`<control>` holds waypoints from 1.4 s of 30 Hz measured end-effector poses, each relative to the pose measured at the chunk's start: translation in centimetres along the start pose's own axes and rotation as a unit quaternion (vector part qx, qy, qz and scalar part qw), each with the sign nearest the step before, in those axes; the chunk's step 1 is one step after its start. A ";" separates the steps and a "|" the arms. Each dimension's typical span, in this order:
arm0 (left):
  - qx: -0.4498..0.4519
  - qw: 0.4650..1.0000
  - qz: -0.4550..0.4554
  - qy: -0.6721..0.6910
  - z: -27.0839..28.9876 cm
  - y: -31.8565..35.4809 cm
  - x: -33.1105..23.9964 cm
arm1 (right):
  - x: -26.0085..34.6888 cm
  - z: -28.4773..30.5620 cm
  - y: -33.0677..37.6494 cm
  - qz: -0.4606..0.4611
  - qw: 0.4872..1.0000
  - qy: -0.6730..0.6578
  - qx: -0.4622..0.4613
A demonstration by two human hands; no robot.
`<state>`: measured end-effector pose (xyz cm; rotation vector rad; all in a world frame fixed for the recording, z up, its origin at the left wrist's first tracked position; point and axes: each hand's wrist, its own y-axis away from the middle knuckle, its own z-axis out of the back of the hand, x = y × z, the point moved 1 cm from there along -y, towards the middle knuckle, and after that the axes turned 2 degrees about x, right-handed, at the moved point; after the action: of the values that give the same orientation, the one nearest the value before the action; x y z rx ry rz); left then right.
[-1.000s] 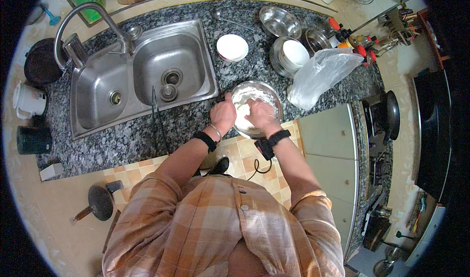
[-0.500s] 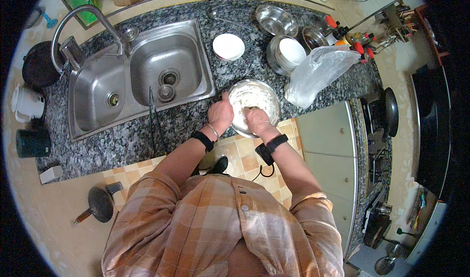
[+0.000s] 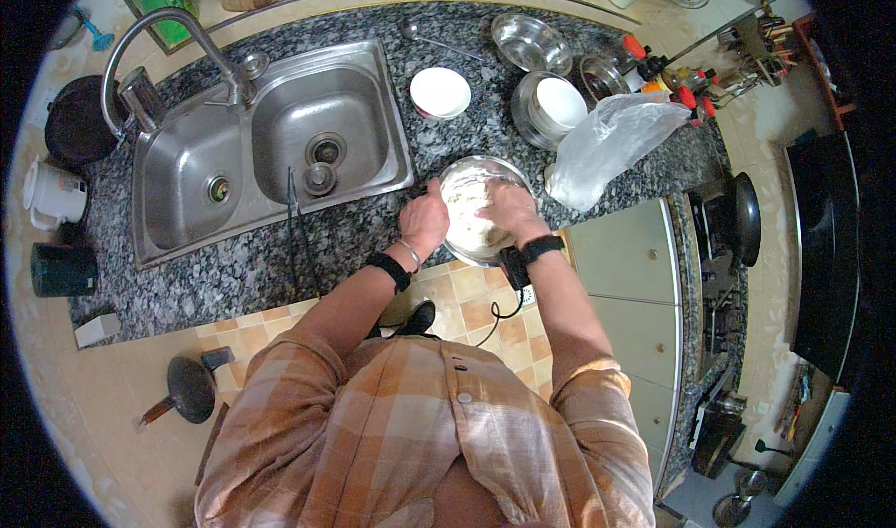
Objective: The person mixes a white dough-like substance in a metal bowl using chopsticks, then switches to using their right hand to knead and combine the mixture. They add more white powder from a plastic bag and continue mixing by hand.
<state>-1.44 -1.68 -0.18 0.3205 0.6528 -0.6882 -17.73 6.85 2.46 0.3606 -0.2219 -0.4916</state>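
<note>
A metal bowl (image 3: 533, 213) with a white, flour-like mass (image 3: 471, 192) in it stands at the front edge of the counter. My left hand (image 3: 425, 220) is closed on the bowl's left rim, the thumb towards the top. Inside the bowl, my right hand (image 3: 510, 211) is over the right part of the white mass, its fingers curled down. Bright light and the hand itself hide what those fingers hold, if anything. Just right of the bowl lies a translucent plastic bag (image 3: 611, 150), its lower end bulging with something pale.
A double steel sink (image 3: 322, 122) lies to the left, with dark tongs or chopsticks (image 3: 292, 213) across its front edge. Beyond the bowl are a white bowl (image 3: 441, 92), a ladle (image 3: 439, 38), a steel basin (image 3: 532, 43) and a metal pot (image 3: 532, 122). Bottles (image 3: 686, 94) stand far right.
My right hand has moved rightwards and a little away from me within the bowl. The left hand stays on the rim. The whole view has shifted slightly.
</note>
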 end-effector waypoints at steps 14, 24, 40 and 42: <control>-0.005 1.000 -0.016 -0.007 -0.7 -0.1 0.3 | 1.0 -1.3 3.6 0.100 0.995 0.003 -0.022; 0.016 1.000 -0.005 -0.024 -0.3 -0.4 0.2 | 1.2 -1.7 3.2 0.130 0.991 -0.018 0.008; -0.009 1.000 -0.013 -0.018 -0.5 -0.2 0.1 | 3.4 1.2 0.7 0.053 0.997 0.047 0.030; -0.006 1.000 -0.008 -0.014 -0.4 -0.1 0.1 | 2.4 2.8 1.6 0.070 0.993 0.074 -0.057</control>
<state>-1.59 -1.59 -0.58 0.2938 0.6346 -0.7029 -15.87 6.16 5.95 0.2672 -0.0750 -0.3359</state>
